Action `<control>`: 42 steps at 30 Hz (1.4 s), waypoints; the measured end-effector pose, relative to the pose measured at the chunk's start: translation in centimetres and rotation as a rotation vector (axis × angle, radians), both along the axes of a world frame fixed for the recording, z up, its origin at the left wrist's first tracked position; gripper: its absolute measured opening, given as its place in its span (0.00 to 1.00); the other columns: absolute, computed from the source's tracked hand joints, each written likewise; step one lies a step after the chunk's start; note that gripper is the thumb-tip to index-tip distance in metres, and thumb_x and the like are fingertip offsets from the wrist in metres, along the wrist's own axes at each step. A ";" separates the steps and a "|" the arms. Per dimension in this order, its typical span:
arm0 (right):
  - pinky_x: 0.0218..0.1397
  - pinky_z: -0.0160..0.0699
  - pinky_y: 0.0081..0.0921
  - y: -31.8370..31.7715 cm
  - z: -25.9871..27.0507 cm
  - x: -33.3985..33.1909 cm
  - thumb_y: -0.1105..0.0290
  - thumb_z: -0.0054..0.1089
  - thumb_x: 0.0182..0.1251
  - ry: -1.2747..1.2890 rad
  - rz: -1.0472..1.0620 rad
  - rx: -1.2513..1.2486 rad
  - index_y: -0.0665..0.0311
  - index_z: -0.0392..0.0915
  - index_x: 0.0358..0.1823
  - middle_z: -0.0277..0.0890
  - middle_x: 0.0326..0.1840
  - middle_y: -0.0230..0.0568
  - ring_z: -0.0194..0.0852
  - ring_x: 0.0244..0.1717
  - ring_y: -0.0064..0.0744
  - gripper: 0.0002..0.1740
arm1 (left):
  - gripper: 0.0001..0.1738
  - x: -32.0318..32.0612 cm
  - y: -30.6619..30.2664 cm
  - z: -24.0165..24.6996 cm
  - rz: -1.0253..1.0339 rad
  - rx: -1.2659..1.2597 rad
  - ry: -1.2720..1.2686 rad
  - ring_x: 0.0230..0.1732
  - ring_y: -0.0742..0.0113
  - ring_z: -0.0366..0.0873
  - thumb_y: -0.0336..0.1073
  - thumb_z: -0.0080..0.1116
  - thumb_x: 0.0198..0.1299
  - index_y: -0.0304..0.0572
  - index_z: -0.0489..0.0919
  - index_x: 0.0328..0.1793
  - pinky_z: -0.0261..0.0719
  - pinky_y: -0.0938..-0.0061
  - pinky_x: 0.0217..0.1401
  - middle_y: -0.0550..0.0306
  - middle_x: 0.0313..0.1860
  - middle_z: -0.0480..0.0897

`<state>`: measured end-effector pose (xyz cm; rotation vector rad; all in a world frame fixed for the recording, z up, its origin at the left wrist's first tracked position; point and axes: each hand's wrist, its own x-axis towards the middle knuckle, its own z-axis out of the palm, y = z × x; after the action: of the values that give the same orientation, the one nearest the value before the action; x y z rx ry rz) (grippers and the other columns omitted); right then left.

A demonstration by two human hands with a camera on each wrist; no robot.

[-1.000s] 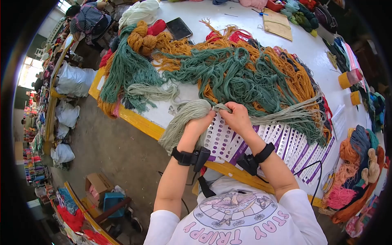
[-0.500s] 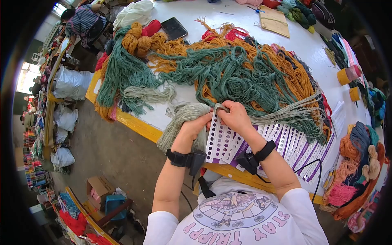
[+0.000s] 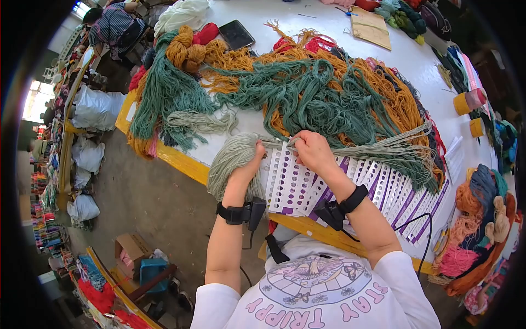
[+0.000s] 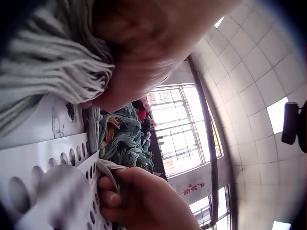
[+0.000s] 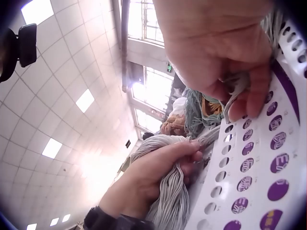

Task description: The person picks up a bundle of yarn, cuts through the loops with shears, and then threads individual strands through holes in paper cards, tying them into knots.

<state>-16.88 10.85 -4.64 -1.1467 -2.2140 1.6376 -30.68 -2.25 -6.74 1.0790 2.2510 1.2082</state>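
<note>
Above the white table (image 3: 326, 27), left hand (image 3: 250, 165), gripping grey yarn (image 3: 231, 159), has shifted leftward; right hand (image 3: 315, 153) pinches strands (image 5: 238, 84).

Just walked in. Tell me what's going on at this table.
A person is handling yarn. The left hand grips a thick pale grey-green bundle, while the right hand pinches a loop of pale yarn at the far end of some punched cards. More such cards are fanned along the table's near side. Beyond the hands, green yarn and orange yarn lie in a loose heap on the white table.
</note>
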 end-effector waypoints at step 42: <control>0.20 0.71 0.19 0.3 0.8 0.4 0.73 0.43 0.56 0.070 -0.075 -0.237 0.71 0.75 0.38 0.74 0.22 0.38 0.70 0.15 0.20 0.13 | 0.11 -1.3 0.4 2.1 -0.112 -0.039 -1.361 0.21 0.77 0.64 0.35 0.49 0.59 0.36 0.76 0.42 0.67 0.81 0.27 0.60 0.31 0.78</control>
<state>-16.49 11.12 -3.80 -1.1910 -1.9504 1.9166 -32.00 -1.81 -4.64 0.1467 1.1067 1.2357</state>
